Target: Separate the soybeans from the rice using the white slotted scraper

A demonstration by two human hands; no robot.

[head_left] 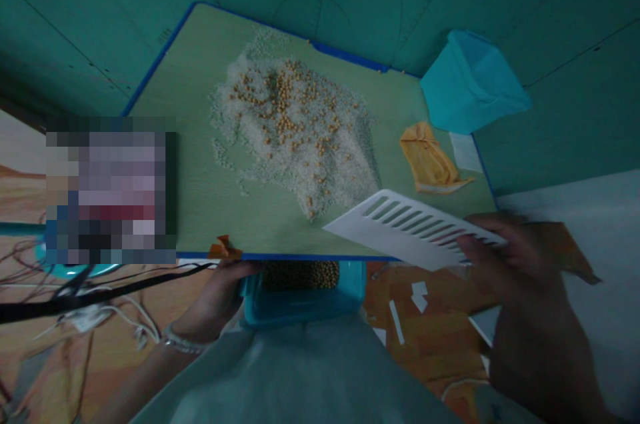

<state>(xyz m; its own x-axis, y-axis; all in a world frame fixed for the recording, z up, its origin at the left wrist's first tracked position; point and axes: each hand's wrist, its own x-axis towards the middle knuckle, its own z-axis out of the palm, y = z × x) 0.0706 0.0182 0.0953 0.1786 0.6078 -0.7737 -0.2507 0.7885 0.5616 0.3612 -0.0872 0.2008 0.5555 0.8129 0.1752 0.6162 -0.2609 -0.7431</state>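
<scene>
My right hand (520, 267) grips a flat white plastic scraper (350, 224) with a row of slots, holding it over the front right part of the table. Its straight edge points toward a pile of white rice grains (350, 171). Round tan soybeans (287, 97) lie scattered over the rice. Below the front edge, my left hand (225, 297) is closed on the left side of a teal plastic bin (305, 309). Many soybeans sit inside that bin. The left fingertips are partly hidden by the bin and the table edge.
The small table (200, 197) has a blue rim. An orange cloth glove (430, 161) and another teal bin (465, 91) are at its right. Brown tape (226, 249) sticks to the front edge. Black and white cables run at the left; paper scraps (420, 296) litter the floor.
</scene>
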